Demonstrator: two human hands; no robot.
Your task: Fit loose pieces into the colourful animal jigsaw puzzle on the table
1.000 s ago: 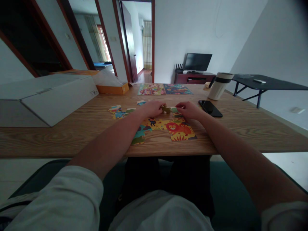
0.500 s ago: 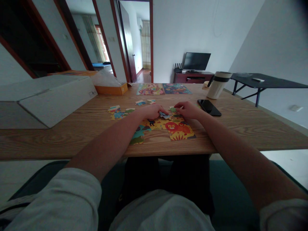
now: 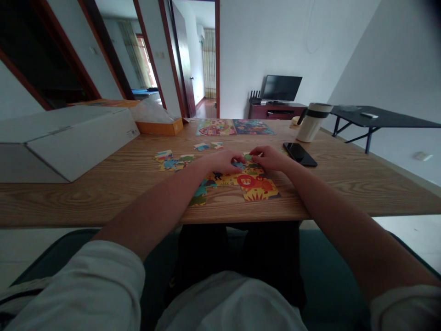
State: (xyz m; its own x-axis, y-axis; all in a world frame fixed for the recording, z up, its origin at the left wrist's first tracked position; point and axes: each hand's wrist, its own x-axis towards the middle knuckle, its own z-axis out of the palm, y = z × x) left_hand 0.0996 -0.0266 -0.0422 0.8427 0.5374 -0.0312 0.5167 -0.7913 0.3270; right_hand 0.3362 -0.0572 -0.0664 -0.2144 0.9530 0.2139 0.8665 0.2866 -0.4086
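Note:
My left hand [image 3: 225, 162] is closed, its thumb and fingers on a blue jigsaw puzzle piece [image 3: 239, 164] at the upper edge of the joined puzzle. Just to the right, my right hand [image 3: 270, 157] has its fingers bent and pressed at a green puzzle piece [image 3: 247, 157]. Below both hands lies the joined puzzle section [image 3: 258, 184], yellow with red lions. A green and teal corner section [image 3: 200, 197] sits at its lower left, partly behind my left forearm. Bare wood shows between these two lower sections.
Loose pieces [image 3: 168, 162] lie left of my left hand, with two more pieces [image 3: 201, 146] beyond it. Two picture sheets [image 3: 216, 128] lie at the far edge. A phone [image 3: 299, 154] and a mug [image 3: 313, 123] stand right; a white box [image 3: 86, 138] and orange tray [image 3: 161, 128] are left.
My left hand has shifted slightly right, bringing the blue puzzle piece down against the joined section beside the green one. My right hand has hardly moved.

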